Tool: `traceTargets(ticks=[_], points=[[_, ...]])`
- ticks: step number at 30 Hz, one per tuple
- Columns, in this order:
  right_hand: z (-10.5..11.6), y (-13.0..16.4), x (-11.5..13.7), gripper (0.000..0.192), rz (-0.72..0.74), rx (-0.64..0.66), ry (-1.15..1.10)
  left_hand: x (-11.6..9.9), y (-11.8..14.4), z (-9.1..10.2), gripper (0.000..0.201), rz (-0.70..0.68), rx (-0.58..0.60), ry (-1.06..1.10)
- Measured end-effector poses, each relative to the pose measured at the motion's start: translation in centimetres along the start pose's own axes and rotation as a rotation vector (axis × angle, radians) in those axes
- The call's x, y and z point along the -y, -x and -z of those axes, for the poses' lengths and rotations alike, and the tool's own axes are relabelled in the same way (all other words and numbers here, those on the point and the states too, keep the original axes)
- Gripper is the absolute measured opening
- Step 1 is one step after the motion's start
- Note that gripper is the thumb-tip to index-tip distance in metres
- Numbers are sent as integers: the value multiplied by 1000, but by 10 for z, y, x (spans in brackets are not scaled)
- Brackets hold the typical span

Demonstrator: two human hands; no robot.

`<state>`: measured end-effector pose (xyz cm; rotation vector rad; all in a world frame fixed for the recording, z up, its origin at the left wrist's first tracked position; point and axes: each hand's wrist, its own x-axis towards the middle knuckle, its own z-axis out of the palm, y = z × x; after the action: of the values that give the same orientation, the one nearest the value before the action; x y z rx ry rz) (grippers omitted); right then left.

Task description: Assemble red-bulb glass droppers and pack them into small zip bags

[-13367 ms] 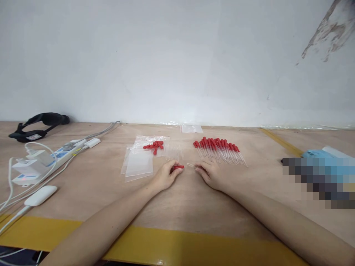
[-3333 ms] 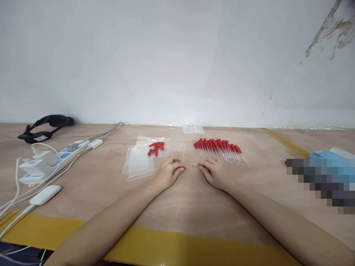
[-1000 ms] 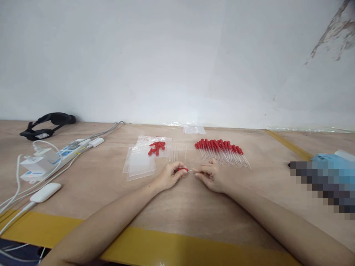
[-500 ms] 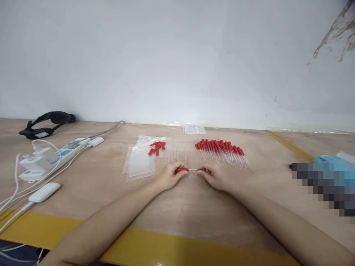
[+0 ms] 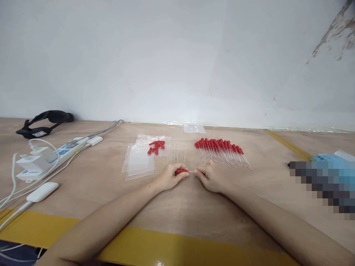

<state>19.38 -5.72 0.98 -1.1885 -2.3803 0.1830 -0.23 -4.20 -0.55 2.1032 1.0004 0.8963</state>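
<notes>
I sit at a wooden counter (image 5: 91, 184) before a white wall (image 5: 166, 55). At one o'clock lies a row of finished droppers (image 5: 222, 149); at eleven, clear bags (image 5: 140, 164). My left hand (image 5: 170, 176) pinches a red bulb (image 5: 181, 171), and my right hand (image 5: 209, 177) pinches a glass tube (image 5: 191, 171). I judge I am joining them; a straight, gentle push comes next.

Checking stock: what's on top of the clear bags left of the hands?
A small heap of loose red rubber bulbs lies on the far part of the clear bags. The near bags show nothing on top. Whether anything lies beneath or between the stacked bags cannot be seen.
</notes>
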Motion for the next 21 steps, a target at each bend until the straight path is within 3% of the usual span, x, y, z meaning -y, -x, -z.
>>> traceTargets(ticks=[10,16,18,21], points=[[-6,-8,0,34,4,61,-49,1,0,1,19,-29,-8,-51],[12,-7,8,32,28,147,-43,-7,-1,9,19,-55,19,-110],[23,-8,5,30,11,188,-66,-6,-2,18,24,-97,-61,-174],[40,-13,-11,29,-136,171,-159,7,-4,39,31,-166,-276,-350]])
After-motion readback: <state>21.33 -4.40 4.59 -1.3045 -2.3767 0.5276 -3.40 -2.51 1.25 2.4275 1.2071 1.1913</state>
